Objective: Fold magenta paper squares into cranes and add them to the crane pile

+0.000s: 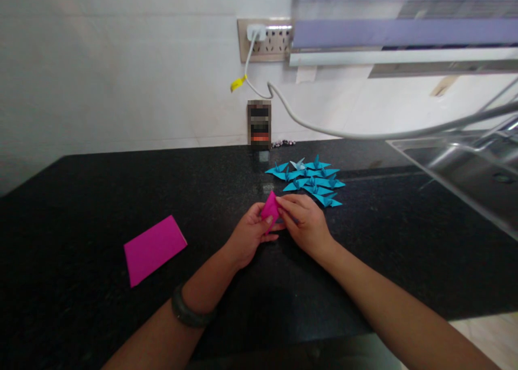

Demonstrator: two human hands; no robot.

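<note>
Between my two hands is a small piece of folded pink origami paper, pointed at its top end. My left hand grips it from the left, thumb across its front. The fingertips of my right hand pinch its right edge near the tip. Just beyond my hands, several folded blue paper cranes lie grouped on the black countertop, with one paler crane at the back. To the left lies a flat stack of pink paper, apart from my hands.
A phone-like device, partly pixelated, leans on the wall, with a beaded string beside it. A white cable runs from the wall socket to the right. At the right is a metal sink.
</note>
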